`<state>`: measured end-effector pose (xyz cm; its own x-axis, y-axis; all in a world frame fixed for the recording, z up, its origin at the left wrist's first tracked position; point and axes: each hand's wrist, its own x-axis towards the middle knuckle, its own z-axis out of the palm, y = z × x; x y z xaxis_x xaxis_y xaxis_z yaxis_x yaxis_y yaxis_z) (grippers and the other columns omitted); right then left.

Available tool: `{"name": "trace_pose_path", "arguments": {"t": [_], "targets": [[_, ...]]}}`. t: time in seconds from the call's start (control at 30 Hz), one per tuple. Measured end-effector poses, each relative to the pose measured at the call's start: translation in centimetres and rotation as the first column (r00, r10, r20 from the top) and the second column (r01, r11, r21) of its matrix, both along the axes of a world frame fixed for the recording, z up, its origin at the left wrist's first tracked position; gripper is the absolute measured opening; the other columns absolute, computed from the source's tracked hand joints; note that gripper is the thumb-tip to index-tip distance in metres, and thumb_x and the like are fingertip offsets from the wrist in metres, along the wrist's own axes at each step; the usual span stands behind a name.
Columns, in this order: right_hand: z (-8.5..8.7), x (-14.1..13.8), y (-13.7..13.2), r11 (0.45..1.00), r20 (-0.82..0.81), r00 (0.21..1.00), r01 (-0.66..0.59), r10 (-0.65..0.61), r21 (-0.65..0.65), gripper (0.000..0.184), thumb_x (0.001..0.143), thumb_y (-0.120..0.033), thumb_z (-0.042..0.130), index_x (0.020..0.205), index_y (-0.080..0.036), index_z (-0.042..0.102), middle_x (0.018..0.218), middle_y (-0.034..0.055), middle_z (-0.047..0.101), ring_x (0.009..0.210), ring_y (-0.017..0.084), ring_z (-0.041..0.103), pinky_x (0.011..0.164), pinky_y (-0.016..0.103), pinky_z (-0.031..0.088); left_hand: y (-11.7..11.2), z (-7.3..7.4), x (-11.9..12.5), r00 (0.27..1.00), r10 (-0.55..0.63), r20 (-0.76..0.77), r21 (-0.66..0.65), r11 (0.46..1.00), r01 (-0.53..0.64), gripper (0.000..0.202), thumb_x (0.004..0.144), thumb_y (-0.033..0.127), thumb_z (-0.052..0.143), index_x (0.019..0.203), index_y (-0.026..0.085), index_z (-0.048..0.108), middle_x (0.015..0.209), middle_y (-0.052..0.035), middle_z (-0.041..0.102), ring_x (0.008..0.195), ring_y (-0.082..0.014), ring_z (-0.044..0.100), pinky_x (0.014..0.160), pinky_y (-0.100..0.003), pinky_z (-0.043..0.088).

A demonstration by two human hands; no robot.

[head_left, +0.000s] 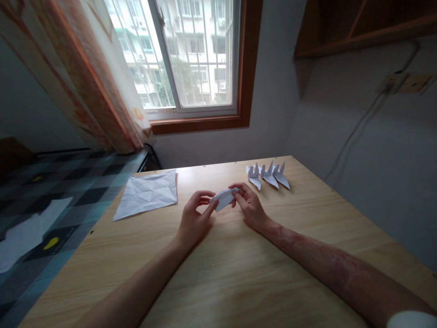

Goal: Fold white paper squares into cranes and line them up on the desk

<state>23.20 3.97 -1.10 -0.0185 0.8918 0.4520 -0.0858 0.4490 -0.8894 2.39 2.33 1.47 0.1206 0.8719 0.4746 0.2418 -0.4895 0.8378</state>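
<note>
Between my two hands, just above the middle of the table, is a small piece of folded white paper (224,200). My left hand (198,210) pinches its left end between thumb and fingers. At the right end, my right hand (248,203) grips the paper with thumb and index finger. Beyond my right hand stand several folded paper figures (269,175) with pointed upright tips, in a row. To the left of my left hand lies a creased sheet of white paper (150,193), spread flat.
The wooden table (218,273) reaches toward the wall under a barred window (201,54). On the left is a checked bed cover (78,182) with white paper sheets (30,234) on it. A cable (355,132) hangs along the right wall.
</note>
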Motion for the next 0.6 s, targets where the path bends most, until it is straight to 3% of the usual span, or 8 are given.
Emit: {"name": "trace_pose_path", "arguments": {"t": [0.1, 0.23, 0.33, 0.43, 0.6], "targets": [[0.0, -0.1, 0.0, 1.0, -0.02, 1.0, -0.01, 0.009, -0.012, 0.03, 0.106, -0.05, 0.067, 0.122, -0.025, 0.065, 0.083, -0.0009, 0.071, 0.069, 0.019, 0.068, 0.066, 0.032, 0.057, 0.0, 0.2, 0.0, 0.993, 0.06, -0.101, 0.108, 0.993, -0.049, 0.013, 0.099, 0.035, 0.076, 0.1, 0.022, 0.076, 0.101, -0.0054, 0.079, 0.095, -0.0229, 0.074, 0.091, -0.038, 0.06], [0.3, -0.1, -0.2, 0.998, -0.031, 0.998, -0.054, 0.053, -0.017, 0.037, 0.105, -0.052, 0.07, 0.129, -0.026, 0.061, 0.083, -0.0016, 0.072, 0.071, 0.019, 0.07, 0.07, 0.033, 0.06, -0.2, 0.2, 0.1, 0.988, 0.057, -0.142, 0.115, 0.992, -0.041, 0.01, 0.097, 0.032, 0.077, 0.099, 0.023, 0.077, 0.097, -0.0053, 0.079, 0.093, -0.0238, 0.074, 0.089, -0.039, 0.06], [0.5, -0.1, -0.4, 0.997, -0.031, 0.997, -0.073, 0.073, -0.01, 0.038, 0.104, -0.05, 0.072, 0.131, -0.026, 0.061, 0.08, -0.0033, 0.07, 0.073, 0.019, 0.07, 0.074, 0.034, 0.06, -0.5, 0.3, 0.4, 0.993, -0.018, -0.113, 0.016, 1.0, 0.02, 0.013, 0.098, 0.033, 0.076, 0.104, 0.022, 0.074, 0.102, -0.005, 0.08, 0.089, -0.0217, 0.077, 0.081, -0.035, 0.062], [0.5, -0.1, -0.6, 0.997, -0.03, 0.996, -0.08, 0.08, -0.01, 0.038, 0.104, -0.046, 0.074, 0.132, -0.025, 0.061, 0.08, -0.0035, 0.071, 0.077, 0.02, 0.073, 0.079, 0.035, 0.061, -0.9, 0.5, 0.7, 0.986, -0.165, -0.037, -0.126, 0.979, 0.159, 0.022, 0.101, 0.037, 0.074, 0.116, 0.022, 0.07, 0.112, -0.006, 0.079, 0.09, -0.0213, 0.079, 0.072, -0.031, 0.064], [0.5, -0.1, -0.6, 0.993, -0.008, 0.994, -0.114, 0.113, -0.02, 0.035, 0.103, -0.042, 0.074, 0.132, -0.025, 0.062, 0.081, -0.003, 0.073, 0.079, 0.02, 0.076, 0.08, 0.034, 0.061, -1.1, 0.9, 0.7, 0.954, -0.296, 0.038, -0.182, 0.937, 0.298, 0.03, 0.104, 0.043, 0.072, 0.124, 0.02, 0.069, 0.118, -0.0098, 0.079, 0.096, -0.0232, 0.08, 0.077, -0.035, 0.069]]}}
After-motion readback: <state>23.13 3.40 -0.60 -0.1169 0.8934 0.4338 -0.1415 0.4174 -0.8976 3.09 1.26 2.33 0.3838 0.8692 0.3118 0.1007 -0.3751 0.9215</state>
